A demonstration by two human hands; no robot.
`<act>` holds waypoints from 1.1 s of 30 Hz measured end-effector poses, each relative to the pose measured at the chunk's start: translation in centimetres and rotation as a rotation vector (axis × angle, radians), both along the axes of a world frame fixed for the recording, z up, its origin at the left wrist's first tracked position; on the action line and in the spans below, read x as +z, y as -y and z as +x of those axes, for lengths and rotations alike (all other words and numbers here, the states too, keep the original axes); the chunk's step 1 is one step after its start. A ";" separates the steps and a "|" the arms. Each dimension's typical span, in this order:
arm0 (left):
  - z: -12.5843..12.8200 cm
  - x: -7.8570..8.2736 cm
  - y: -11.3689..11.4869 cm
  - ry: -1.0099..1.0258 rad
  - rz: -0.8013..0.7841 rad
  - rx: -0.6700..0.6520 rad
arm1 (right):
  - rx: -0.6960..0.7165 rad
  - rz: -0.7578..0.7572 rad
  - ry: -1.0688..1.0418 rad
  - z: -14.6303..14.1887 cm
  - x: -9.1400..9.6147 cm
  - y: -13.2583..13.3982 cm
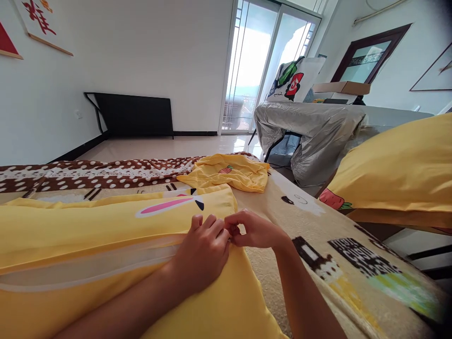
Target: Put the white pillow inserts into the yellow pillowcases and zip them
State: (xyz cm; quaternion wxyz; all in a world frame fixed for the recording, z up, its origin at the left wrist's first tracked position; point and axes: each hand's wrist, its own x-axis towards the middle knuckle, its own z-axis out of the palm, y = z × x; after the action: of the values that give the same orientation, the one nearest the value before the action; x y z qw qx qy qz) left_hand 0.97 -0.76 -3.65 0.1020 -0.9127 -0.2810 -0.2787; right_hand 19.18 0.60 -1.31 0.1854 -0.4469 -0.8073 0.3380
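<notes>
Both our hands meet at the right end of the yellow pillowcase [106,226], which lies across the near left of the bed, printed with a pink rabbit ear.

Left hand [203,252]: palm down on the case, fingers curled, fingertips pressed into the fabric at the end of the open seam. Gripping the cloth.

Right hand [252,230]: curled into a loose fist, thumb and fingers pinched together on the same edge of the case, touching the left hand's fingertips. What sits between the pinched fingers is hidden; we cannot tell whether it is a zip pull or just cloth.

A long opening runs leftward from the hands along the case, and a white inner pillow [88,268] shows through it.

Around:
- Beige printed blanket [318,221] under the case, spreading to the near right.
- Brown dotted blanket [106,172] along the far left of the bed.
- Crumpled yellow cover [226,174] with a small carrot print, just beyond the hands, apart from them.
- Yellow pillow [399,165] at the right, with a carrot at its lower left corner.
- Farther off, a table under a silver sheet [318,127] with a cardboard box [341,87] on top.
- Glass sliding door [254,61] at the far wall and a black panel [134,115] leaning at the far left.
</notes>
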 end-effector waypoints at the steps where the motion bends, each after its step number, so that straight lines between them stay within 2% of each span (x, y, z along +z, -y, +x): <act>1: 0.0 0.0 0.0 -0.004 0.006 0.004 | -0.007 0.002 0.007 0.0 0.0 0.0; 11: 0.1 -0.3 -0.1 -0.090 -0.008 0.064 | -0.025 0.016 0.052 -0.3 0.2 0.1; 18: 0.2 -0.3 0.4 -0.147 0.170 0.101 | 0.007 0.022 0.070 -0.3 0.2 0.0; 29: 0.1 0.4 1.3 -0.101 0.268 0.189 | 0.034 0.014 0.017 0.3 0.2 -0.1; 33: -0.2 0.6 1.5 -0.072 0.269 0.193 | 0.032 0.053 0.006 0.2 0.3 0.1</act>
State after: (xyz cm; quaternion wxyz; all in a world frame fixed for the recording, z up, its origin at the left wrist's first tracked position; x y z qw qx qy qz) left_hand 0.73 -2.26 -3.03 0.2598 -0.8688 -0.3238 -0.2697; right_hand 19.37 0.45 -1.02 0.1896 -0.4300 -0.8235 0.3179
